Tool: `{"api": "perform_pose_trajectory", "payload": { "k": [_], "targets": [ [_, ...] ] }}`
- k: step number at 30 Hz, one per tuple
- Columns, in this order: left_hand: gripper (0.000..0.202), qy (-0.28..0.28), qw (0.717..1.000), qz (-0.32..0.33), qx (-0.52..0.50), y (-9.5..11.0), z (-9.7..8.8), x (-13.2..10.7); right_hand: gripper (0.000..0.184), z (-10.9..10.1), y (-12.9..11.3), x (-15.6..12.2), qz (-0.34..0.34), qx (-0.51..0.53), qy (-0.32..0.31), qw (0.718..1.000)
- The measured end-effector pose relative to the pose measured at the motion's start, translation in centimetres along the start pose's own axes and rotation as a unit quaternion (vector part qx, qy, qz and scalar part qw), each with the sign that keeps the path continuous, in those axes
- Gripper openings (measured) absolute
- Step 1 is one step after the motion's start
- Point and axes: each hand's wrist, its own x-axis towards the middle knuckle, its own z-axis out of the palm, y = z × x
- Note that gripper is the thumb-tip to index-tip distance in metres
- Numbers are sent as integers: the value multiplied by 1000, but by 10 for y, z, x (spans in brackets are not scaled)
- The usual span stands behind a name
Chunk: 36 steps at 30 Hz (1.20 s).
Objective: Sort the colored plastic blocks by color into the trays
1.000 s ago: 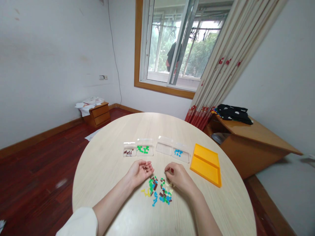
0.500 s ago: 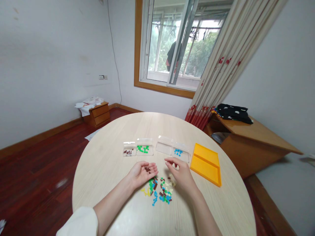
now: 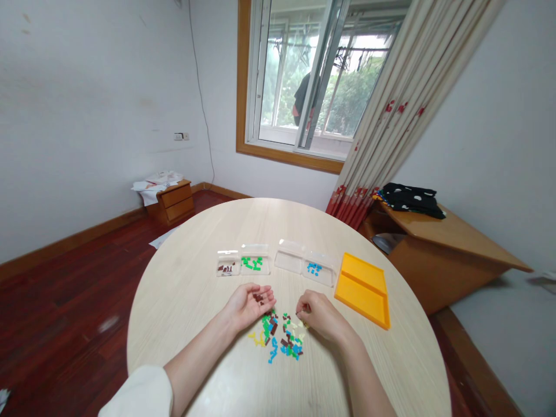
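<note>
My left hand (image 3: pixel 247 307) is turned palm up, its fingers slightly cupped under several small brown building bricks (image 3: pixel 259 297). To its right, my right hand (image 3: pixel 321 315) is closed in a pinch at the edge of the loose pile; a small brown brick seems to be between thumb and finger, partly hidden. Below and between both hands lies the mixed pile of bricks (image 3: pixel 273 330) in green, blue, brown, yellow and cream. Beyond my hands stand clear plastic boxes: one with brown bricks (image 3: pixel 226 268), one with green bricks (image 3: pixel 252 263), and one with blue bricks (image 3: pixel 314 269).
An open yellow case (image 3: pixel 364 288) rests on the round table (image 3: pixel 195 347), right of my right hand. Another clear compartment (image 3: pixel 289 260) stands beside the blue bricks. Past the table are a wooden desk (image 3: pixel 464 243) with dark cloth and a low drawer cabinet (image 3: pixel 176 201) with papers.
My right hand has come down and toward me, from above the table to the pile's right edge, its fingers now pinched. My left hand has barely shifted.
</note>
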Motion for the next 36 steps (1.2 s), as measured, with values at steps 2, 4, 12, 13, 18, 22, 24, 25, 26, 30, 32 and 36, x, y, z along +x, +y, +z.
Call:
{"api": "perform_pose_trajectory", "payload": {
  "k": [2,4,12,13,18,22,24,25,26,30,32,36],
  "targets": [
    [24,-1,1000,-3,3,0,1,-1,15,-2,-3,0,-10,9,19,1000],
    [26,-5,1000,-11,13,0,1,-1,13,-5,-9,1,-27,43,60,997],
    [33,-92,993,-65,23,-4,-5,3,14,1,-37,4,-115,171,133,969],
    [33,-97,993,-68,22,-4,-6,3,15,2,-37,4,-117,174,136,968],
    [32,-53,997,-50,30,-3,-4,3,21,-2,-27,4,-57,175,153,971],
    [30,-17,999,-18,24,-2,-3,3,18,-1,-15,2,-18,105,41,993],
    [28,-8,1000,-6,20,-2,-3,3,18,2,-13,1,-17,66,3,998],
    [27,-7,1000,-2,19,-1,-4,4,19,4,-13,1,-19,53,-6,998],
    [25,-7,1000,0,18,-1,-4,5,20,5,-14,1,-23,46,-12,999],
    [21,-7,1000,8,11,-1,-6,6,23,6,-18,0,-31,29,-30,999],
    [20,-3,1000,14,8,0,-6,6,24,5,-19,-1,-28,25,-36,999],
    [19,2,1000,20,2,0,-6,6,24,3,-22,-2,-16,11,-39,999]
  ]
}}
